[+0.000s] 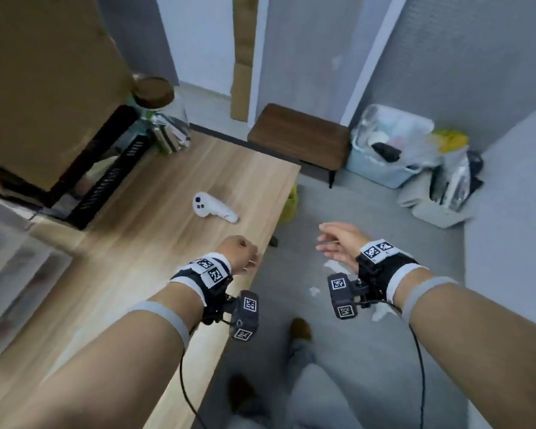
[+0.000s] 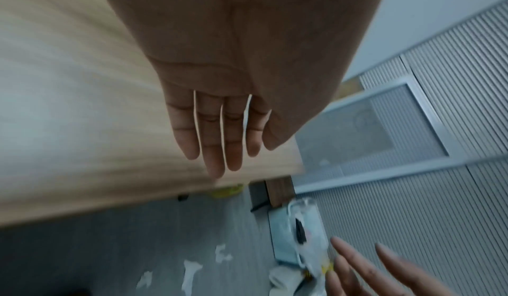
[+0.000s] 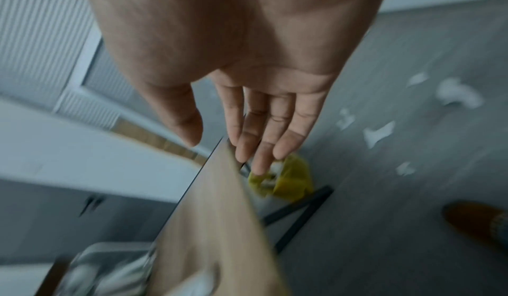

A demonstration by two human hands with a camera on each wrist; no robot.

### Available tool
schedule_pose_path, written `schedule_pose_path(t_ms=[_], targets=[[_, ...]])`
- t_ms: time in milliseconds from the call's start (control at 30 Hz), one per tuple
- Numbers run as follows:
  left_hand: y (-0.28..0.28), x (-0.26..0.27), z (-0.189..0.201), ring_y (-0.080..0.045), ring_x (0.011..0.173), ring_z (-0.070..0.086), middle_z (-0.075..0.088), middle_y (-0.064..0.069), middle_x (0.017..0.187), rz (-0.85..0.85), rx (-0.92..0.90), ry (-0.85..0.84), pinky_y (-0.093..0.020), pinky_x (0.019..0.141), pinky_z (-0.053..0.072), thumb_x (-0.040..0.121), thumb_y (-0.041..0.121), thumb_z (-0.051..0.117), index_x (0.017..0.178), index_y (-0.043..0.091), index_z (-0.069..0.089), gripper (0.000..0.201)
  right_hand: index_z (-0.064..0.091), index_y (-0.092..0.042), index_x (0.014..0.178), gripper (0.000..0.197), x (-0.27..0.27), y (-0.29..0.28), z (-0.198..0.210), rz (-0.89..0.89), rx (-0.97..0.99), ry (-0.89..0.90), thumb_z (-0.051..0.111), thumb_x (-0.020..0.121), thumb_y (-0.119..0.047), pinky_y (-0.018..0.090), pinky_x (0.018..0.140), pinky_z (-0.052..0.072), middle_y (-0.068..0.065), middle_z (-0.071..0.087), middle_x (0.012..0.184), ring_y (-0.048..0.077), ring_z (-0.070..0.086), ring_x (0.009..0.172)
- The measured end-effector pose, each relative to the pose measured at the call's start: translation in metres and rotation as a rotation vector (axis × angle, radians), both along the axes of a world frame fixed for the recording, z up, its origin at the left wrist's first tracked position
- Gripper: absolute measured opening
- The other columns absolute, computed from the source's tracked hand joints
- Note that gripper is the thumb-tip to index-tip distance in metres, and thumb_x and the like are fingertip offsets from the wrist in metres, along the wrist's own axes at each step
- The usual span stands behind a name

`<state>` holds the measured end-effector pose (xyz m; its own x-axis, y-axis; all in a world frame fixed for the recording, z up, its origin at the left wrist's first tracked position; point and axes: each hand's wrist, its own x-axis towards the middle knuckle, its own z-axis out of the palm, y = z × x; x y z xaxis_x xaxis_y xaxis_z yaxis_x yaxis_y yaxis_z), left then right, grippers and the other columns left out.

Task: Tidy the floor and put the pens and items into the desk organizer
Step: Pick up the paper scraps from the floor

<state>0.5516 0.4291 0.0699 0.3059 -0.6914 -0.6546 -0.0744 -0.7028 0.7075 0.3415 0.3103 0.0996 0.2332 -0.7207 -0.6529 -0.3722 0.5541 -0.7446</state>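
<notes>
Torn white paper scraps (image 1: 334, 265) lie on the grey floor right of the wooden desk (image 1: 155, 261); they also show in the left wrist view (image 2: 190, 272) and the right wrist view (image 3: 379, 135). My left hand (image 1: 243, 252) hovers at the desk's right edge, fingers straight and together (image 2: 217, 139), holding nothing. My right hand (image 1: 338, 243) hangs over the floor above the scraps, fingers loosely spread (image 3: 255, 126) and empty. A black mesh organizer (image 1: 106, 181) stands at the desk's far left under a cardboard box. No pens are visible.
A white controller (image 1: 212, 209) lies mid-desk, with a lidded glass jar (image 1: 161, 116) behind it. A yellow-lined bin (image 3: 288, 181) sits under the desk corner. A low brown stool (image 1: 300, 137) and bags of rubbish (image 1: 409, 150) stand by the wall. My feet (image 1: 300, 328) are below.
</notes>
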Motion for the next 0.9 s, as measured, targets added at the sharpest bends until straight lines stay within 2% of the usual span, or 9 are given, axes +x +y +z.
schedule_pose_path(t_ms=[167, 267, 333, 467, 633, 700, 767, 833, 900], targets=[[-0.06, -0.076, -0.017, -0.024, 0.064, 0.064, 0.064, -0.008, 0.074, -0.163, -0.024, -0.046, -0.029, 0.061, 0.05, 0.096, 0.013, 0.049, 0.083, 0.012, 0.053, 0.014, 0.061, -0.016, 0.092, 0.003, -0.114, -0.015, -0.019, -0.175, 0.026, 0.079, 0.058, 0.093, -0.017, 0.03, 0.071, 0.049, 0.005, 0.062, 0.081, 0.023, 0.065, 0.073], [-0.098, -0.121, -0.039, -0.026, 0.066, 0.065, 0.063, -0.008, 0.073, -0.232, 0.006, -0.039, -0.032, 0.065, 0.05, 0.096, 0.011, 0.048, 0.083, 0.012, 0.053, 0.014, 0.059, -0.016, 0.088, 0.006, -0.179, -0.029, -0.042, -0.246, 0.066, 0.12, 0.056, 0.093, -0.015, 0.03, 0.069, 0.05, 0.006, 0.063, 0.081, 0.022, 0.065, 0.072], [-0.121, -0.149, -0.055, -0.022, 0.063, 0.064, 0.063, -0.009, 0.074, -0.261, 0.039, -0.04, -0.029, 0.063, 0.048, 0.097, 0.01, 0.047, 0.081, 0.013, 0.053, 0.017, 0.06, -0.014, 0.091, 0.003, -0.216, -0.04, -0.063, -0.284, 0.106, 0.139, 0.057, 0.093, -0.014, 0.032, 0.072, 0.05, 0.008, 0.062, 0.084, 0.023, 0.065, 0.074], [-0.168, -0.204, -0.106, -0.014, 0.055, 0.061, 0.061, -0.006, 0.07, -0.252, 0.109, -0.043, -0.025, 0.056, 0.044, 0.098, 0.009, 0.046, 0.078, 0.014, 0.051, 0.021, 0.061, -0.011, 0.098, 0.007, -0.283, -0.078, -0.119, -0.328, 0.204, 0.177, 0.057, 0.092, -0.011, 0.03, 0.066, 0.048, 0.012, 0.062, 0.088, 0.023, 0.063, 0.068], [-0.219, -0.259, -0.186, -0.019, 0.062, 0.059, 0.062, -0.008, 0.074, -0.15, 0.191, 0.016, -0.019, 0.046, 0.045, 0.099, 0.01, 0.046, 0.074, 0.015, 0.049, 0.026, 0.06, -0.007, 0.107, 0.016, -0.34, -0.131, -0.2, -0.283, 0.276, 0.25, 0.053, 0.094, -0.004, 0.028, 0.059, 0.042, 0.014, 0.06, 0.081, 0.022, 0.06, 0.062], [-0.234, -0.275, -0.219, -0.017, 0.061, 0.061, 0.063, -0.008, 0.074, -0.111, 0.224, 0.057, -0.022, 0.053, 0.046, 0.099, 0.01, 0.046, 0.076, 0.015, 0.049, 0.024, 0.063, -0.01, 0.095, 0.013, -0.355, -0.149, -0.236, -0.263, 0.286, 0.287, 0.051, 0.093, -0.004, 0.029, 0.06, 0.045, 0.014, 0.062, 0.084, 0.021, 0.061, 0.063], [-0.245, -0.286, -0.262, -0.011, 0.051, 0.063, 0.067, -0.003, 0.065, -0.093, 0.263, 0.077, -0.024, 0.058, 0.047, 0.098, 0.008, 0.048, 0.077, 0.015, 0.05, 0.023, 0.064, -0.015, 0.082, 0.02, -0.366, -0.164, -0.281, -0.216, 0.303, 0.341, 0.051, 0.093, -0.006, 0.031, 0.064, 0.049, 0.012, 0.065, 0.088, 0.021, 0.064, 0.064], [-0.254, -0.301, -0.32, -0.008, 0.044, 0.062, 0.068, -0.001, 0.059, -0.137, 0.299, 0.087, -0.022, 0.053, 0.049, 0.096, 0.004, 0.05, 0.074, 0.015, 0.051, 0.025, 0.067, -0.01, 0.09, 0.018, -0.376, -0.172, -0.339, -0.117, 0.31, 0.426, 0.05, 0.094, -0.006, 0.036, 0.072, 0.055, 0.018, 0.066, 0.098, 0.033, 0.068, 0.078], [-0.262, -0.308, -0.371, -0.009, 0.047, 0.062, 0.063, -0.005, 0.069, -0.189, 0.332, 0.078, -0.025, 0.053, 0.048, 0.094, 0.004, 0.053, 0.073, 0.016, 0.05, 0.025, 0.062, 0.0, 0.111, 0.022, -0.38, -0.177, -0.394, 0.013, 0.307, 0.525, 0.047, 0.096, -0.005, 0.047, 0.092, 0.053, 0.026, 0.063, 0.116, 0.042, 0.063, 0.107]])
